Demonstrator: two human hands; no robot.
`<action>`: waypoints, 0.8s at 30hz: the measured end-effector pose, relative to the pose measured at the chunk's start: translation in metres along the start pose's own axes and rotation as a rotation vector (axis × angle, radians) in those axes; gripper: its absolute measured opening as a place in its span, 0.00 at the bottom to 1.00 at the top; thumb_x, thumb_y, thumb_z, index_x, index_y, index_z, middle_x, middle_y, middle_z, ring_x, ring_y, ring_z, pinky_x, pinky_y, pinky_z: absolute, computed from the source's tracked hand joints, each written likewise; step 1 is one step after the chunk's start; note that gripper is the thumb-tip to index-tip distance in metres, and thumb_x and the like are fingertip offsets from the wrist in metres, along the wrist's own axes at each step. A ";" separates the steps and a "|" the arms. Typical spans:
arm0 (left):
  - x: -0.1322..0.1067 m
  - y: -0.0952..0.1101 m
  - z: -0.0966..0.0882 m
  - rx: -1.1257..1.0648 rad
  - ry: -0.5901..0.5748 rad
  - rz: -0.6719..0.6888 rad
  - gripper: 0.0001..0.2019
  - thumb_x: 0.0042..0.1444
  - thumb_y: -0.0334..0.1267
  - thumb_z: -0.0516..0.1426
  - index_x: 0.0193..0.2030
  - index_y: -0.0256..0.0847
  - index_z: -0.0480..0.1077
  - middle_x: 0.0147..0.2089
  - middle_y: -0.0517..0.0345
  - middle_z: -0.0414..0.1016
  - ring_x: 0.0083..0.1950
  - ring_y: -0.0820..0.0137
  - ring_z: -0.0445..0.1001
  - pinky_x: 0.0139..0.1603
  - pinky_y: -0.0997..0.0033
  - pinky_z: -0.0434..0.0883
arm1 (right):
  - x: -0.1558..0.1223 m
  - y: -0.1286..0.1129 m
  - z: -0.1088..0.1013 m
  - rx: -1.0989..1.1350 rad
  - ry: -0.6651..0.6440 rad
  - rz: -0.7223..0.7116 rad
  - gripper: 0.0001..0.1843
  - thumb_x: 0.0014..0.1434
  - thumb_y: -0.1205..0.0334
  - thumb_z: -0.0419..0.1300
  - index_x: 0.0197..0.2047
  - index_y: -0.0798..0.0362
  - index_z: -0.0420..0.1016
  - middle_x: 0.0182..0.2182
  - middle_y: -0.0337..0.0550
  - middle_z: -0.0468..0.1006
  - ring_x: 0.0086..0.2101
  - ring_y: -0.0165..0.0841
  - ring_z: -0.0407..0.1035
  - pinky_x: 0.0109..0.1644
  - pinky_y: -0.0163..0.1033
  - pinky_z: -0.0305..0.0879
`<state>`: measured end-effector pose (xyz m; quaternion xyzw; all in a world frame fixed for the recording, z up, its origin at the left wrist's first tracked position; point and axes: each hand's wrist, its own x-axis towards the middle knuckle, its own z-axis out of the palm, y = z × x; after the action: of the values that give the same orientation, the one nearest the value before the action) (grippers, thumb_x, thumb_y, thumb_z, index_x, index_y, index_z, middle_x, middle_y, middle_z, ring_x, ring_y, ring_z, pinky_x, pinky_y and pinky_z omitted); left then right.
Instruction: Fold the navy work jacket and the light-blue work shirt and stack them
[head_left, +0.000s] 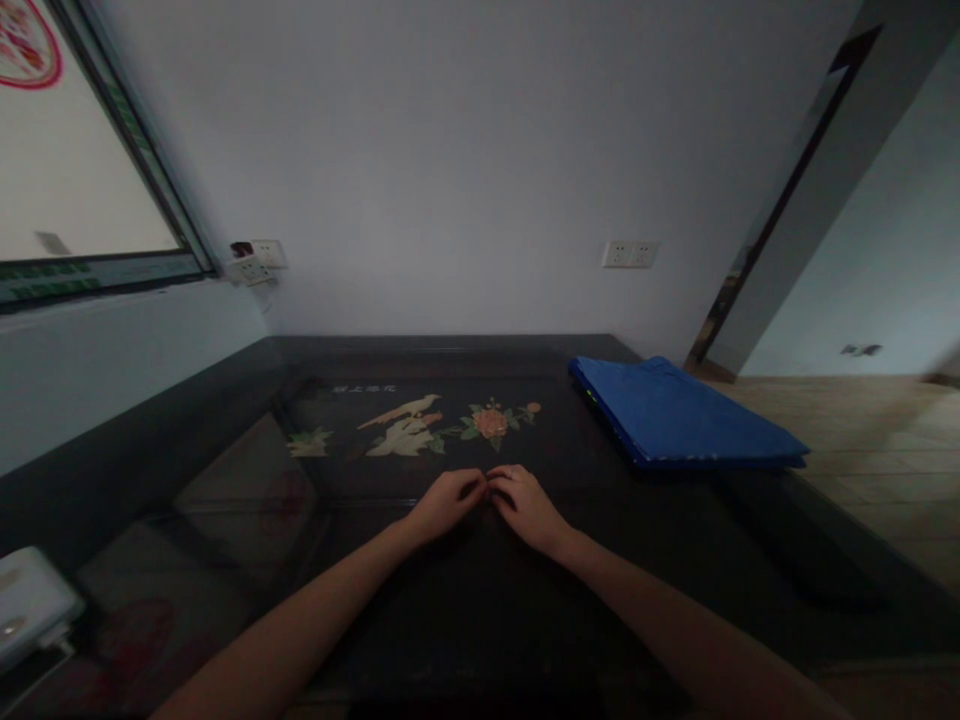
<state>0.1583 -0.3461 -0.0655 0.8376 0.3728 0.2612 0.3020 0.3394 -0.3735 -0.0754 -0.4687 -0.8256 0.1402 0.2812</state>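
Note:
My left hand (451, 495) rests low over the middle of the dark table, its fingers curled and drawn in toward the thumb. Opposite it lies my right hand (526, 505), bent in the same way. The fingertips of both hands meet at the centre, and no object shows between them. Just beyond them, the glossy black tabletop (525, 620) carries a picture of pale birds (405, 437) and a pink flower (490, 422) with green leaves. Light writing (364, 389) stands above the birds.
A folded blue sheet or flat bag (682, 412) lies at the table's right side. A white device (34, 605) sits at the left edge. Behind are a pale wall with sockets (630, 254), a window (75, 150) on the left and tiled floor (885, 430) on the right.

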 end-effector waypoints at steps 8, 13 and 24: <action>-0.001 0.000 0.000 0.052 -0.003 -0.001 0.12 0.61 0.38 0.48 0.32 0.39 0.70 0.29 0.60 0.71 0.31 0.71 0.67 0.32 0.75 0.61 | 0.001 0.005 0.004 -0.004 -0.004 -0.006 0.12 0.61 0.70 0.54 0.44 0.53 0.76 0.47 0.49 0.75 0.49 0.38 0.66 0.53 0.47 0.62; -0.002 0.000 0.000 0.062 -0.004 0.026 0.11 0.61 0.37 0.49 0.32 0.39 0.70 0.30 0.59 0.72 0.33 0.71 0.68 0.33 0.75 0.63 | 0.000 0.004 0.003 -0.001 0.000 -0.006 0.11 0.61 0.69 0.54 0.44 0.53 0.76 0.48 0.49 0.74 0.50 0.38 0.65 0.53 0.48 0.62; -0.005 0.003 0.000 0.101 -0.017 0.024 0.11 0.62 0.37 0.49 0.33 0.39 0.70 0.30 0.59 0.72 0.32 0.71 0.69 0.34 0.75 0.62 | 0.001 0.000 0.000 0.011 0.000 -0.008 0.12 0.59 0.72 0.55 0.43 0.52 0.76 0.47 0.48 0.74 0.49 0.39 0.65 0.54 0.47 0.63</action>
<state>0.1569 -0.3515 -0.0640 0.8584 0.3728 0.2386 0.2592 0.3394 -0.3728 -0.0756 -0.4637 -0.8267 0.1437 0.2842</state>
